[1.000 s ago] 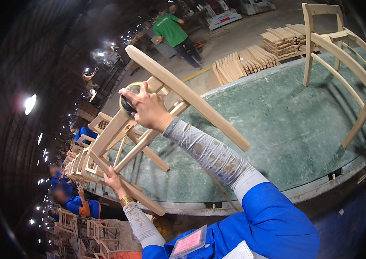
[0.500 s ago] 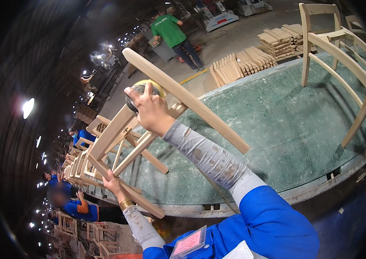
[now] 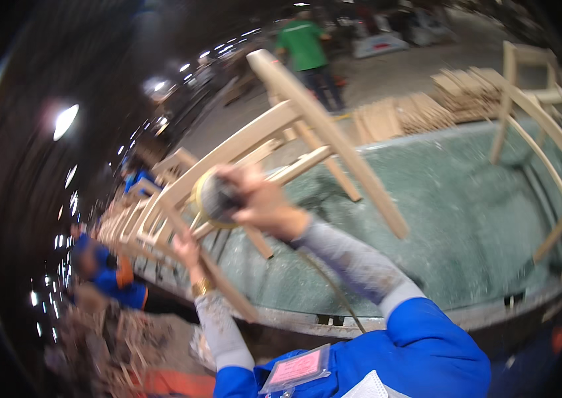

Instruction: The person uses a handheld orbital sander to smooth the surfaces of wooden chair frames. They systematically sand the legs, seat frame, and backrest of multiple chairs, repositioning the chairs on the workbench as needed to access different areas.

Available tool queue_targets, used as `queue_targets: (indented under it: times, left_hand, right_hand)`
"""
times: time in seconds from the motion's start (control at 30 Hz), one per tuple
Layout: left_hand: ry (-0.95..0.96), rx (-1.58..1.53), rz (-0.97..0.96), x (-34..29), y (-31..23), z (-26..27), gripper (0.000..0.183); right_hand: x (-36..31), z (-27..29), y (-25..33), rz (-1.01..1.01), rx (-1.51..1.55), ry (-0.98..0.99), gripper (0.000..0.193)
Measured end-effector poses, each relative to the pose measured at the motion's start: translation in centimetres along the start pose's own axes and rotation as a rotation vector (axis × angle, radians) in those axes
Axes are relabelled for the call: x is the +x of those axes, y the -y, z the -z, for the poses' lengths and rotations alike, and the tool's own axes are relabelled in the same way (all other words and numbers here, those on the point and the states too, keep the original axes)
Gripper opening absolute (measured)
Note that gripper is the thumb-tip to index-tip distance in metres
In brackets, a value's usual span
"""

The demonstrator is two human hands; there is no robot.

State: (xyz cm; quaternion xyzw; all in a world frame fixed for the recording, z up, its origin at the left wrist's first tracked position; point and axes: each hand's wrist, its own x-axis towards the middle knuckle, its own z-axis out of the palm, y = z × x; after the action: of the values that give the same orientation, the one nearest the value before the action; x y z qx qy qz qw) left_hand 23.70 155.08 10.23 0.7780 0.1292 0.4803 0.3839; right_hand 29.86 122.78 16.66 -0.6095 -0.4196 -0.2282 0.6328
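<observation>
Our right hand (image 3: 264,202) clenched around a round sanding tool (image 3: 218,199) pressed to an unfinished wooden chair frame (image 3: 274,126), our left hand (image 3: 187,251) gripping its lower rail, frame tilted over the green worktable (image 3: 453,199), another chair frame (image 3: 533,113) standing far right

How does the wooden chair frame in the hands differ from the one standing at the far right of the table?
The held chair frame is tipped over, legs slanting across the green table; the far chair frame stands by itself near the table's right end. The left hand grips the held one and the right hand presses a round sander to it; nothing touches the far one. Both are pale bare wood.
</observation>
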Motion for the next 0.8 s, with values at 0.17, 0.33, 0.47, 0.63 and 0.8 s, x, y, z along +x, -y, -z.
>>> queue_targets:
  times: [0.17,0.33,0.47,0.63,0.8]
  left_hand:
    - [0.259,-0.376,0.151,-3.6,0.2,-0.5,0.048]
    - [0.434,-0.653,0.458,-6.3,0.4,0.0,0.055]
    - [0.407,-0.789,0.459,-5.6,1.6,1.3,0.059]
    - [0.595,-0.944,0.513,-7.8,2.8,1.2,0.05]
    - [0.538,-0.854,0.476,-7.6,2.2,1.4,0.047]
  right_hand:
    - [-0.7,4.7,0.7,0.064,0.075,-0.212,0.071]
    - [-0.9,6.9,0.3,-0.038,-0.287,-0.274,0.069]
    - [0.1,1.8,1.4,-0.016,-0.313,-0.126,0.07]
    - [2.4,-5.1,2.1,0.205,-0.522,0.053,0.069]
    - [5.8,-14.4,1.5,0.433,-0.623,0.303,0.065]
